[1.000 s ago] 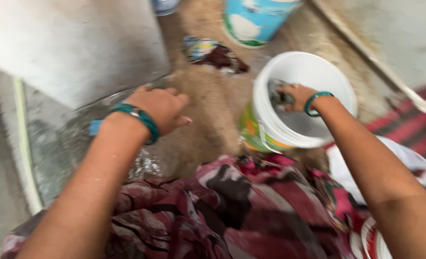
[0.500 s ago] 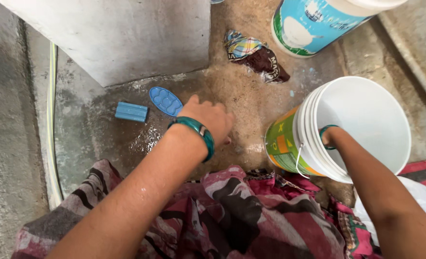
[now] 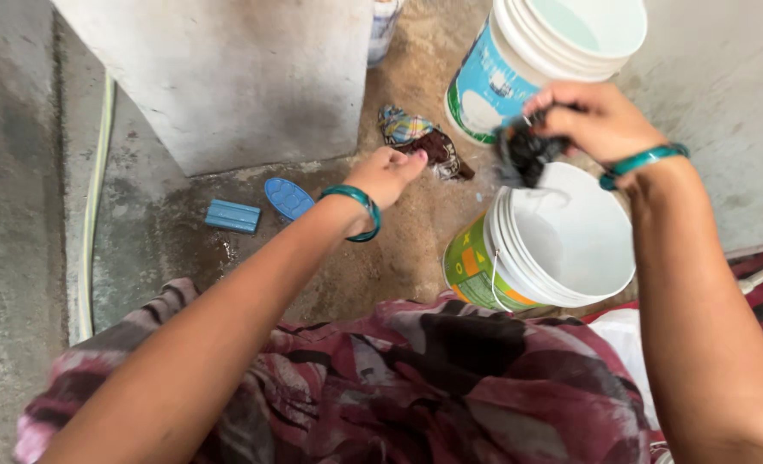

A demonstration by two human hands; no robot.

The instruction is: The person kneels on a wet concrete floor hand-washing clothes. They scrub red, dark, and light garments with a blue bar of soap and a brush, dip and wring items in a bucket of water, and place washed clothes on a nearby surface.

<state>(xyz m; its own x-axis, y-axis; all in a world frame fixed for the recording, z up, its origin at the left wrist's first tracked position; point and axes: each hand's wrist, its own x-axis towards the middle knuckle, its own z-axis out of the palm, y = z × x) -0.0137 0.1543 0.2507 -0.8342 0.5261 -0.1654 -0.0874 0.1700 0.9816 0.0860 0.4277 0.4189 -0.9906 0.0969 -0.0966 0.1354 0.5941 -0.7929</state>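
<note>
My right hand (image 3: 600,116) is raised above the white bucket (image 3: 570,236) and grips a small dark wet cloth (image 3: 523,155) that hangs over the bucket's rim. A teal bangle sits on that wrist. My left hand (image 3: 387,174), also with a teal bangle, reaches forward over the wet floor, fingers loosely curled and holding nothing. It is close to a crumpled patterned cloth (image 3: 420,137) lying on the ground. A blue soap bar (image 3: 232,216) and a blue oval brush (image 3: 289,198) lie to the left of that hand.
A second bucket (image 3: 553,60), white and blue, stands beyond the first. A grey concrete block (image 3: 218,77) rises at the back left. A pale hose (image 3: 93,198) runs along the left floor. My patterned maroon garment (image 3: 381,387) fills the foreground.
My right hand has come up out of the white bucket with the dark cloth in it. My left hand has moved forward toward the crumpled cloth.
</note>
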